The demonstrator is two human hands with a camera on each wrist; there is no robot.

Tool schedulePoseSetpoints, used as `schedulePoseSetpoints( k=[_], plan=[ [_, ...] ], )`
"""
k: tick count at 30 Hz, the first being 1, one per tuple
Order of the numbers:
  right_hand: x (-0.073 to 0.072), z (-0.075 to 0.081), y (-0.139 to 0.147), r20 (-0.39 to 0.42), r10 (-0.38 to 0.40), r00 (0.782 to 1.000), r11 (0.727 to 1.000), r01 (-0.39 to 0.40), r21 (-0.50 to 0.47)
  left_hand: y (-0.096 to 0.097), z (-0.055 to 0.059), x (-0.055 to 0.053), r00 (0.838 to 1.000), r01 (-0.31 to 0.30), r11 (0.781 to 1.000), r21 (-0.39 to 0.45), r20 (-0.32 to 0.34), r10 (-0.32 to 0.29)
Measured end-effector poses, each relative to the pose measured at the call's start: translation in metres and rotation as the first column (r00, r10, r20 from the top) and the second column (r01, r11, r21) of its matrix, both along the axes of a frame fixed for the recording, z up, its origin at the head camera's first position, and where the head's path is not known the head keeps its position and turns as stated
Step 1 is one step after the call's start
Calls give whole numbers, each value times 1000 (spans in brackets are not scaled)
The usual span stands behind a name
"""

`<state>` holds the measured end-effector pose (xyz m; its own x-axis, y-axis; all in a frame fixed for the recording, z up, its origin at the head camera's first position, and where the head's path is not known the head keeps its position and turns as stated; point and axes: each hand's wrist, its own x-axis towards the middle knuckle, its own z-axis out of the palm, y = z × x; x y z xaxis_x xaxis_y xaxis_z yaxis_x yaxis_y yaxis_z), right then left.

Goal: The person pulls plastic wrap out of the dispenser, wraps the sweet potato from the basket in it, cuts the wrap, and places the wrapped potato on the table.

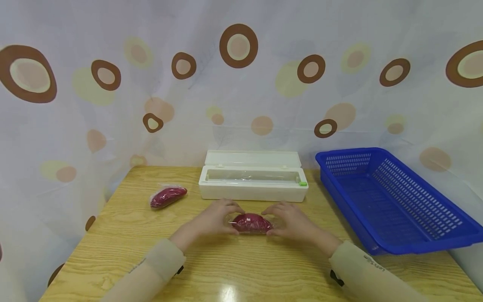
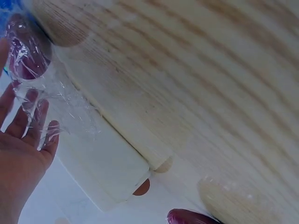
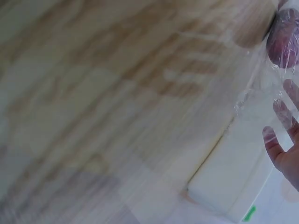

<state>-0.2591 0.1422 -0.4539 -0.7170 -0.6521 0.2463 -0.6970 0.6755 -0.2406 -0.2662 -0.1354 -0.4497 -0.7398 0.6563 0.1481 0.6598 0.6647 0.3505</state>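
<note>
A purple-red sweet potato in clear plastic wrap lies on the table between my two hands. At its left end is my left hand, thumb apart from the fingers, the fingertips near the wrap. My right hand is at the other end in a mirrored pose. In the left wrist view, loose plastic wrap spreads from the sweet potato across the left fingers. The right wrist view has film over the outstretched right fingers, below the sweet potato. Neither hand visibly pinches it.
Behind the hands stands a white wrap dispenser, lid up, with a green slider. Another wrapped sweet potato lies at the left. A blue plastic basket takes up the right side. A patterned curtain hangs behind the table.
</note>
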Motion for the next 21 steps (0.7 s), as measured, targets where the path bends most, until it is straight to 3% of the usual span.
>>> schedulePoseSetpoints(
  k=[13,18,21],
  plan=[
    [2,-9,-1,-4,-6,1000,1000,6,25,-2,-3,0,1000,-4,1000,-2,19,5],
    [3,-12,0,-16,7,1000,1000,-7,2,-9,-5,0,999,37,999,32,31,-38],
    [4,-13,0,-34,18,999,1000,-18,2,-13,-6,1,996,87,996,30,2,-87]
  ],
)
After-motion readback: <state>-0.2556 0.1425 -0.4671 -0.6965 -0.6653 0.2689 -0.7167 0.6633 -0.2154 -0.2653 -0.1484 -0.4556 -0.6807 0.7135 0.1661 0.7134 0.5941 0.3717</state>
